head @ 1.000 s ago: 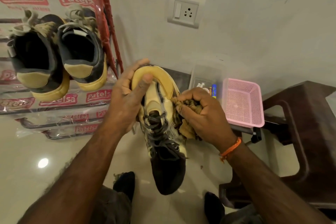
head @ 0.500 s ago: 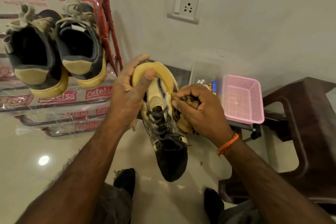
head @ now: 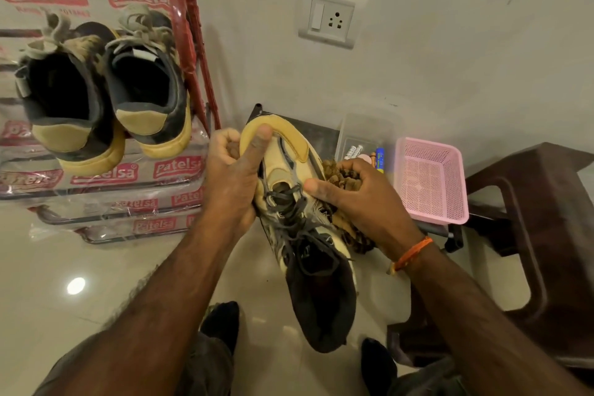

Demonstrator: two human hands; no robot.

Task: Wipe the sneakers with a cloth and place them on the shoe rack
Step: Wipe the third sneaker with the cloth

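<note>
A tan and black sneaker point(head: 299, 202) with dark laces hangs in the air before me, toe up and away, heel toward me. My left hand point(head: 233, 177) grips its toe end, thumb lying over the yellow toe cap. My right hand point(head: 356, 199) holds a bunched brown cloth point(head: 340, 173) against the sneaker's right side. Two more sneakers point(head: 106, 87) of the same colours sit heels out on the top shelf of the shoe rack point(head: 106, 180) at the left.
The rack is wrapped in clear plastic with red labels, with a red frame part point(head: 186, 26) at its right end. A pink mesh basket point(head: 430, 180) and a clear box point(head: 366, 141) sit by the wall. A dark brown stool point(head: 530, 235) stands right. The floor is glossy tile.
My left thumb has slid up onto the toe cap. The right hand with the cloth has shifted a little along the sneaker's side, and the sneaker has tilted slightly.
</note>
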